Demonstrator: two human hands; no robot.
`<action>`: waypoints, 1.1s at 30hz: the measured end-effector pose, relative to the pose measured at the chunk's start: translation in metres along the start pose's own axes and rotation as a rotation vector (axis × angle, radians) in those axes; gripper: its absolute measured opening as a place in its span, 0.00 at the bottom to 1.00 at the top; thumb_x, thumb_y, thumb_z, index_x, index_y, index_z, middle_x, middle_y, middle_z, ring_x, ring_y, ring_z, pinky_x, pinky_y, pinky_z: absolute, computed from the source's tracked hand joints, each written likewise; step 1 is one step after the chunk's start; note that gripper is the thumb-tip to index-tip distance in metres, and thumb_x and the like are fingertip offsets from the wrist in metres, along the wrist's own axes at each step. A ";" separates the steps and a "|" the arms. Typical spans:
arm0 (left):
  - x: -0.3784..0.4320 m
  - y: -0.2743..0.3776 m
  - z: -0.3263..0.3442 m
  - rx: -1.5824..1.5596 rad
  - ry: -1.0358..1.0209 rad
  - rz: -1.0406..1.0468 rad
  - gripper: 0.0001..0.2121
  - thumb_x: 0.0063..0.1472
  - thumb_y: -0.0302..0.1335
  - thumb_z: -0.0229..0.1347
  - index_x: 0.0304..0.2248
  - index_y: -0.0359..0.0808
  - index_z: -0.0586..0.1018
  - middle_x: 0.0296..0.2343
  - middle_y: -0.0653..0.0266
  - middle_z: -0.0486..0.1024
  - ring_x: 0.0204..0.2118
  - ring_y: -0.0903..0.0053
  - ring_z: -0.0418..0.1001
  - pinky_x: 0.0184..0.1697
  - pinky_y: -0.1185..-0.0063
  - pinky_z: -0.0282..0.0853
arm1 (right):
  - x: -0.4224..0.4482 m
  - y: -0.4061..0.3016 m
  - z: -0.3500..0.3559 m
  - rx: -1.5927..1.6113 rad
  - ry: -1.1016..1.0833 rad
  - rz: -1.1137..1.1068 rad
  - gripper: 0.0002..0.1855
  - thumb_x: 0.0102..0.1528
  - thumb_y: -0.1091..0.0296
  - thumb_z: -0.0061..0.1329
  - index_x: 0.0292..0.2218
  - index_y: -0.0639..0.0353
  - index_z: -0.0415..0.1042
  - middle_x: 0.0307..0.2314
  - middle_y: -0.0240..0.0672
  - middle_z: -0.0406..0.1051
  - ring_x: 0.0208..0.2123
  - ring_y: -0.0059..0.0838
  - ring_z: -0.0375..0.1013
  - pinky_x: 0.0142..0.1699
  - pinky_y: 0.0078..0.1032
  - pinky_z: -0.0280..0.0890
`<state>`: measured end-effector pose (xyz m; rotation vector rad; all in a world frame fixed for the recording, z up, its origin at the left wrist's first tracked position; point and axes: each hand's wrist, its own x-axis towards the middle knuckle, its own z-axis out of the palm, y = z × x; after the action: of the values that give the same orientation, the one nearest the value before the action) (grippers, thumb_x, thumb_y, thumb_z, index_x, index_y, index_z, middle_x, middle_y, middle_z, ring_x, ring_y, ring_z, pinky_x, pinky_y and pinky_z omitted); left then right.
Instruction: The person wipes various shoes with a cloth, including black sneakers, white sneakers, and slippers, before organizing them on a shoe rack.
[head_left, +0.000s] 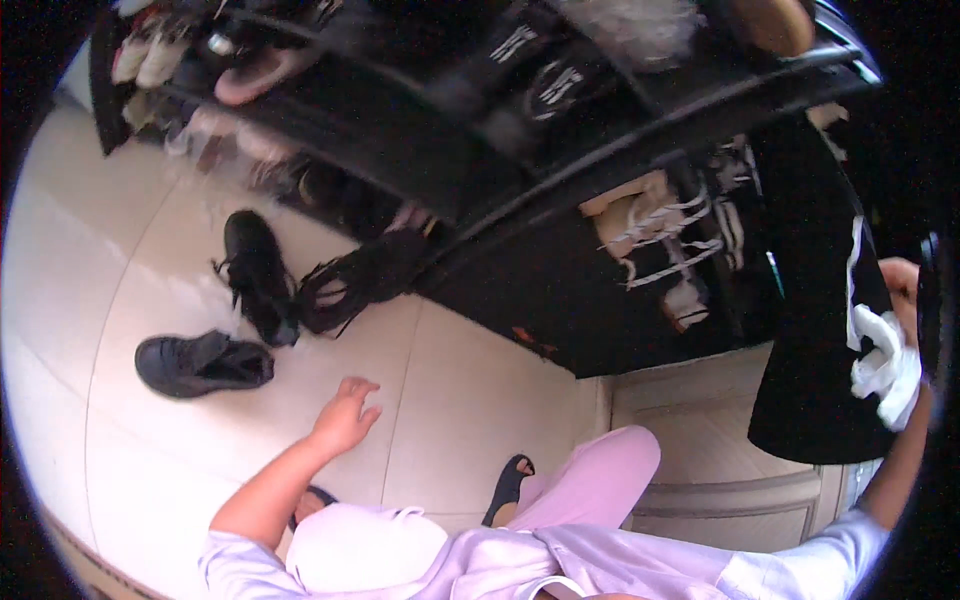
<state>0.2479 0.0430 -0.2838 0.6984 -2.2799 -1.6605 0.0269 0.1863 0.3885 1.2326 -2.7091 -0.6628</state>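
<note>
My left hand hangs over the tiled floor with its fingers apart and nothing in them. Beyond it two black shoes lie at angles, one upper shoe and one lower shoe. A dark item with loose laces rests against the rack's foot. At the far right my right hand is raised beside a hanging black cloth. A crumpled white cloth or plastic hangs by that wrist. Dark surroundings hide what the right fingers touch.
A black shoe rack fills the upper view. It holds a pink shoe, white shoes and black striped footwear. Striped laces or cords show on its side. A wooden door panel stands below. My sandalled foot is on the floor.
</note>
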 end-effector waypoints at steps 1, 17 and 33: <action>0.004 -0.001 0.000 0.006 0.013 0.022 0.16 0.52 0.29 0.50 0.41 0.36 0.67 0.43 0.53 0.61 0.38 0.59 0.67 0.40 0.71 0.65 | -0.004 -0.010 0.014 0.062 -0.017 -0.004 0.16 0.50 0.82 0.40 0.43 0.71 0.64 0.34 0.37 0.69 0.37 0.22 0.66 0.44 0.16 0.59; -0.003 0.032 -0.088 0.938 0.550 0.221 0.24 0.40 0.25 0.58 0.41 0.39 0.69 0.38 0.64 0.63 0.44 0.65 0.58 0.47 0.67 0.53 | 0.064 -0.115 0.368 1.079 -0.129 -0.056 0.11 0.49 0.77 0.45 0.37 0.62 0.69 0.28 0.27 0.68 0.31 0.16 0.65 0.36 0.15 0.61; -0.022 0.005 -0.080 1.060 0.689 -0.005 0.08 0.44 0.24 0.49 0.28 0.42 0.72 0.26 0.71 0.67 0.42 0.73 0.63 0.52 0.49 0.41 | 0.153 -0.460 0.506 0.599 -0.129 -0.517 0.34 0.42 0.65 0.52 0.50 0.52 0.54 0.35 0.43 0.68 0.34 0.45 0.69 0.38 0.35 0.64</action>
<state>0.3017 -0.0113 -0.2511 1.1999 -2.4017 0.0136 0.1151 -0.0165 -0.2768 2.1280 -2.7967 0.0777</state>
